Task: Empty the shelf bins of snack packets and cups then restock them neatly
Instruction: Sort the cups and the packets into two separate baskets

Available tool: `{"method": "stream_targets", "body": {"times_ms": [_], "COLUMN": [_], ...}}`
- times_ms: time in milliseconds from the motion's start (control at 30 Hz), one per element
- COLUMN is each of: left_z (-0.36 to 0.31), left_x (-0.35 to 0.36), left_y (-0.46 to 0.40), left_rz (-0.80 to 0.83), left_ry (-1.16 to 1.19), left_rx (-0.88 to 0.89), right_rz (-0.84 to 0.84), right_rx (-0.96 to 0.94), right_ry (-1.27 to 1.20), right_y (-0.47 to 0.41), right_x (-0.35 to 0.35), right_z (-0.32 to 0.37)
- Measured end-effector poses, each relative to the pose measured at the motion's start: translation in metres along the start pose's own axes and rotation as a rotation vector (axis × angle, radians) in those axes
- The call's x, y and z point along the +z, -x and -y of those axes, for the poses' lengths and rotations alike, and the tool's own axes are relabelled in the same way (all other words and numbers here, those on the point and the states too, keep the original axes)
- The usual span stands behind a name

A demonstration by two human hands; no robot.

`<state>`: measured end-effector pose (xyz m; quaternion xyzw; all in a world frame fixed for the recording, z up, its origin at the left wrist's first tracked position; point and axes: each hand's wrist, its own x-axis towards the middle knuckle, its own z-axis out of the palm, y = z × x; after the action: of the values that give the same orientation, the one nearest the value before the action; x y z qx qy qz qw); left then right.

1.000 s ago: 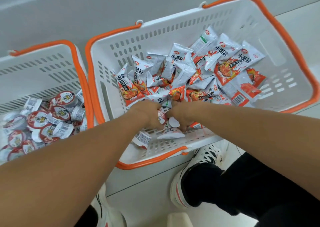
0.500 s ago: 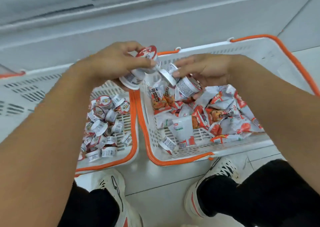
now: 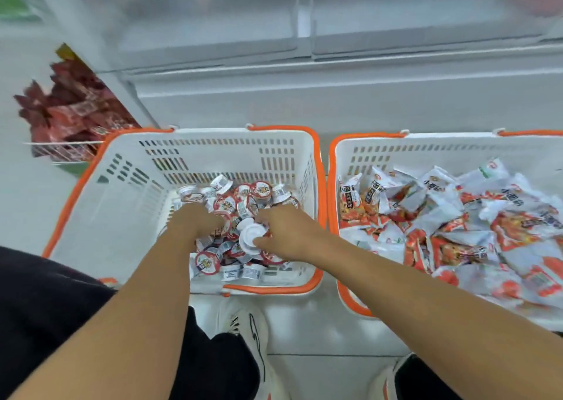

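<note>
Two white baskets with orange rims stand on the floor. The left basket (image 3: 122,183) holds a heap of small sealed cups (image 3: 259,191) with red and white lids. Red and white snack packets (image 3: 457,216) fill the right basket (image 3: 332,186). Both hands are down in the left basket on the cup heap. My left hand (image 3: 195,221) rests on the cups with its fingers curled into them and hidden. My right hand (image 3: 288,232) has thumb and fingers around an upturned white cup (image 3: 249,237).
Blurred clear shelf bins (image 3: 304,18) run along the top above a pale ledge. A wire bin of dark red packets (image 3: 73,110) sits at the upper left. My shoes (image 3: 249,332) and dark trouser legs are just below the baskets.
Both hands lifted cups out of the packet basket, carried them left, and now sit low in the cup basket. The view has swung left and up toward the shelf.
</note>
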<state>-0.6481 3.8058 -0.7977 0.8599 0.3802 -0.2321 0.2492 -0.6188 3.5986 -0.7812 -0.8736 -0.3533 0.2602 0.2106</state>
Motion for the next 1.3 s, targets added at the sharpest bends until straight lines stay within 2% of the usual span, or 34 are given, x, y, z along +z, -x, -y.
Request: {"method": "stream_targets", "body": {"times_ms": [100,133,200,233,267,300,333,400,500,567,633,767,900,1000,1033,1100,1167,1233,1300], "left_z": [-0.021,-0.037,-0.081,-0.106,-0.128,-0.149,-0.165,-0.179,-0.161,-0.152,-0.154,-0.159,-0.163,-0.166,-0.167,-0.166,-0.165,-0.164,-0.164], "left_x": [-0.012,-0.017,-0.021,-0.016,-0.006,0.007,0.024,0.059,0.089,0.096,0.100,0.101,0.104,0.104,0.104,0.105,0.106,0.105,0.106], "left_y": [0.003,0.008,0.021,0.030,0.039,0.049,0.056,0.066,0.057,0.048,0.045,0.045,0.045,0.046,0.046,0.046,0.046,0.046,0.045], "left_rz": [-0.196,-0.313,-0.513,-0.531,-0.481,-0.408,-0.329,-0.174,-0.080,-0.155,-0.218,-0.273,-0.288,-0.285,-0.292,-0.303,-0.318,-0.331,-0.349], "left_ry": [0.392,0.498,0.523,0.515,0.480,0.395,0.252,-0.091,-0.327,-0.371,-0.454,-0.575,-0.584,-0.614,-0.624,-0.635,-0.633,-0.636,-0.635], "left_rx": [0.128,0.230,0.482,0.629,0.770,0.918,1.059,1.227,1.282,1.299,1.314,1.322,1.325,1.328,1.336,1.345,1.357,1.368,1.385], "right_rz": [-0.012,-0.108,-0.436,-0.575,-0.619,-0.538,-0.371,-0.080,0.047,0.181,0.240,0.139,0.262,0.379,0.353,0.195,0.092,0.199,0.328], "right_rx": [-0.077,-0.095,-0.051,0.016,0.113,0.212,0.286,0.270,0.148,0.237,0.431,0.691,0.843,0.922,0.883,0.617,0.321,0.228,0.261], "right_ry": [-0.242,-0.351,-0.450,-0.390,-0.229,-0.014,0.179,0.356,0.425,0.632,0.695,0.738,0.675,0.708,0.773,0.808,0.538,0.412,0.512], "right_y": [0.003,0.005,0.008,0.012,0.017,0.023,0.029,0.027,0.014,0.010,0.021,0.068,0.109,0.107,0.101,0.075,0.044,0.027,0.023], "right_x": [-0.025,-0.046,-0.095,-0.119,-0.140,-0.152,-0.153,-0.128,-0.067,-0.034,-0.020,-0.054,-0.109,-0.119,-0.117,-0.104,-0.077,-0.034,0.006], "right_z": [-0.006,-0.010,-0.038,-0.059,-0.082,-0.105,-0.126,-0.157,-0.172,-0.185,-0.202,-0.245,-0.278,-0.271,-0.262,-0.235,-0.207,-0.190,-0.193]}}
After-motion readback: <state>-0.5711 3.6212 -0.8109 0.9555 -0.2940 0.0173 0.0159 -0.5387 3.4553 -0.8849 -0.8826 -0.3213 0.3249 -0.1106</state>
